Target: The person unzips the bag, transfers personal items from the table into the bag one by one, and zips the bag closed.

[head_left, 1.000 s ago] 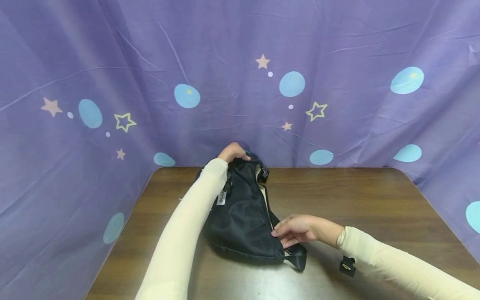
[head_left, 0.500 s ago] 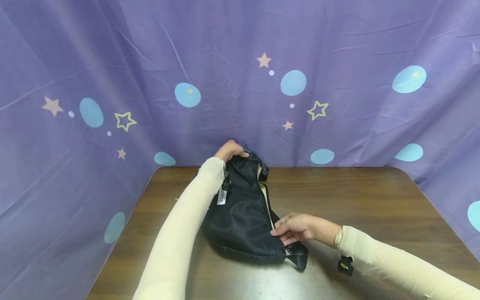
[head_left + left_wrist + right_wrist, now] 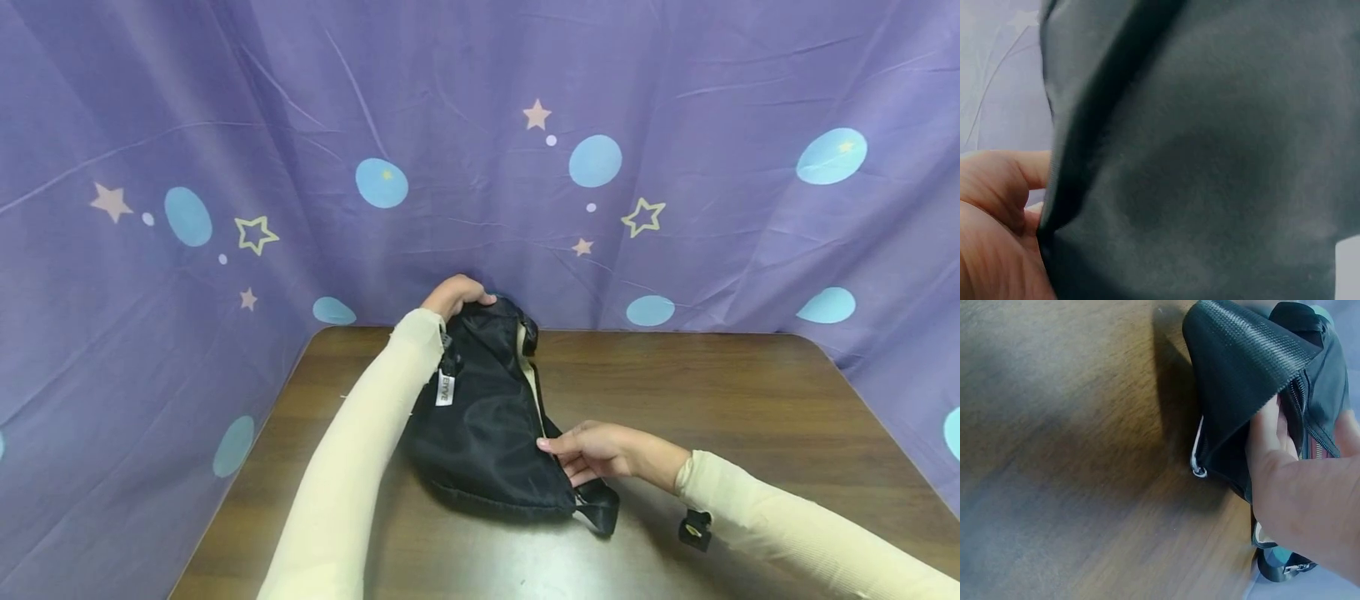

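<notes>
A black bag (image 3: 480,442) with a white label (image 3: 446,389) stands on the table, its opening edge facing right. My left hand (image 3: 459,293) grips the bag's far top end, thumb over the rim; in the left wrist view the dark fabric fills most of the picture. At the near right edge my right hand (image 3: 600,450) pinches the bag's opening edge, thumb on the outer face and the other fingers partly hidden behind it. The right wrist view shows an open zipper (image 3: 1301,403) beside these fingers, a wide black strap (image 3: 1241,359) and a metal zipper pull (image 3: 1198,470).
A brown wooden table (image 3: 712,392) lies beneath the bag. Close behind it hangs a purple curtain (image 3: 480,150) printed with stars and blue ovals, which also runs along both sides. A small black item (image 3: 695,530) sits under the right sleeve.
My left hand has shifted slightly up and left with the bag's far end. The right thumb has slid a little farther along the edge. The head view has shifted slightly.
</notes>
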Available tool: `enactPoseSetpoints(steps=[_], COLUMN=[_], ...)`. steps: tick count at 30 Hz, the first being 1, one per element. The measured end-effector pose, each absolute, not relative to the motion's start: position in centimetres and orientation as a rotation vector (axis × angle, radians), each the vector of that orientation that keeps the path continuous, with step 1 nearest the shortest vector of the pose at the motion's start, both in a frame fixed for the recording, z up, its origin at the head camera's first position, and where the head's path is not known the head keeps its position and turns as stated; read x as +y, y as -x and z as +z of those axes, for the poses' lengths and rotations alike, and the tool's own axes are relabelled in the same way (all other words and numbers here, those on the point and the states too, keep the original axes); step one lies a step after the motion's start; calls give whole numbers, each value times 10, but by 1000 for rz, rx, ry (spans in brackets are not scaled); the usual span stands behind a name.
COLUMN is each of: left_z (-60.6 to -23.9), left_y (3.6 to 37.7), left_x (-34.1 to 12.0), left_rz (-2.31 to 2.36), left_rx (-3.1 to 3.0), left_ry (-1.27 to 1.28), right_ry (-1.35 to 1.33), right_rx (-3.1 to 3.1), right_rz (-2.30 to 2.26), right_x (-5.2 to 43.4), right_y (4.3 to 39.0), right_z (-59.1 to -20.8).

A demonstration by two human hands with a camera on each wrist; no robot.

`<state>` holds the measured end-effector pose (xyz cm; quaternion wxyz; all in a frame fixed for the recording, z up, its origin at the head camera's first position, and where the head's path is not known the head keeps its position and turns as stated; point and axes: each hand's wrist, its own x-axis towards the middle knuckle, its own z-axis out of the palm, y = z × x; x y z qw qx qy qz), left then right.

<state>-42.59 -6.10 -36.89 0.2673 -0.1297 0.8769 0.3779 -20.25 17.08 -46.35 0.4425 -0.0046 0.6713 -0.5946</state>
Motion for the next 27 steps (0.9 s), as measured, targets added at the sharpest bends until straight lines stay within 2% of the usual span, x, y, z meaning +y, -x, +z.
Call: enactPoseSetpoints(steps=[12,19,27], left_z=[-367,-353,-359], left_y=[408,411,407], left_x=[-66,-96,-132], left_rz=[1312,1177,1051], left_rx=[2461,2282,2049], left_ry=[429,433,314], right_ry=[-34,-3,80], right_rx=[1778,1927,2043], right_rz=[-1528,-1418,-1241], right_x=[174,194,225], right_y=[200,222,257], right_z=[-468,-459,-445])
